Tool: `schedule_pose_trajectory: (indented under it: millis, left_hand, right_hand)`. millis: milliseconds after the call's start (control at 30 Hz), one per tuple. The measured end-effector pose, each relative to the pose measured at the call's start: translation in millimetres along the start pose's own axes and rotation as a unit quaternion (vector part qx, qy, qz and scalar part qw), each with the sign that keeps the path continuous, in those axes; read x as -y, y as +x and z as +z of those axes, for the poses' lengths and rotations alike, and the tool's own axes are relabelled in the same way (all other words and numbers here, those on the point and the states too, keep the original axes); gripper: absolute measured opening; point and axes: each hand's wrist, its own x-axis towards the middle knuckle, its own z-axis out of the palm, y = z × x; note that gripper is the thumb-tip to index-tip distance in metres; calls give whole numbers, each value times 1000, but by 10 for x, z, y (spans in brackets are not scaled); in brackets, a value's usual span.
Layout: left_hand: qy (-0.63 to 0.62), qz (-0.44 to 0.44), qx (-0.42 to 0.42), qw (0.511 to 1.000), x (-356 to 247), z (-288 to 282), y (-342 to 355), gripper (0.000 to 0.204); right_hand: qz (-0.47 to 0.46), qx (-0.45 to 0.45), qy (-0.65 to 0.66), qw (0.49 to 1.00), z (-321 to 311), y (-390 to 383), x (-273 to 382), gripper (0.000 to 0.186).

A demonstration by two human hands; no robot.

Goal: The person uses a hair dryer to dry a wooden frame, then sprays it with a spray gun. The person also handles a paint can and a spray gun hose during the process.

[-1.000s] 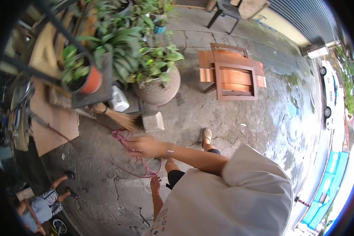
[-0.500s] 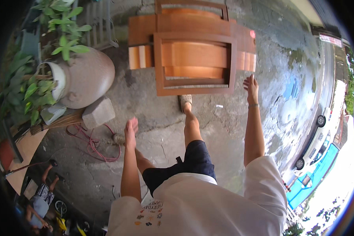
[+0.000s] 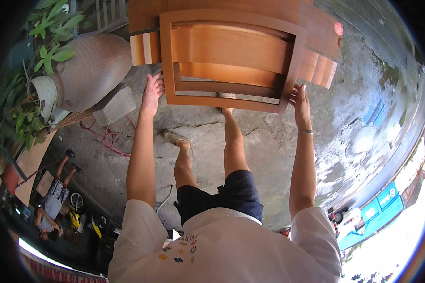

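Observation:
A brown wooden frame [image 3: 231, 100], rectangular with an opening, lies on top of orange-brown wooden boards [image 3: 231, 47] in front of me. Beside the frame's left side is my left hand [image 3: 152, 94], its fingers stretched out toward the wood and holding nothing. My right hand [image 3: 301, 101] is at the frame's lower right corner with fingers apart; the fingertips are close to the edge, and whether they touch it is hard to tell. Lighter board ends stick out past both sides of the frame.
At the left a large clay jar [image 3: 97, 66] lies near leafy plants [image 3: 21, 118] and a concrete block [image 3: 115, 104]. A pink hose [image 3: 109, 141] coils on the cracked concrete floor [image 3: 269, 141]. Another person [image 3: 52, 207] is at the lower left, near a yellow bike [image 3: 75, 219].
I have stepped closer to the wooden frame, which now appears larger. My left hand has reached forward to its left side, and my right hand is now by its right corner.

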Motion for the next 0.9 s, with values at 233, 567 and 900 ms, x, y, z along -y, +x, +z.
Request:
schedule_pose_trajectory:
  millis: [233, 567, 900]
  left_hand:
    - [-123, -26, 60, 990, -225, -110, -81, 81]
    - [-244, -37, 162, 955, -468, -22, -200, 72]
    - [-291, -40, 191, 937, -395, -101, -462, 62]
  right_hand:
    - [51, 97, 92, 990, -183, -8, 246, 66]
    - [87, 241, 301, 918, -292, 179, 327, 68]
    - [115, 265, 371, 882, -221, 171, 313, 72]
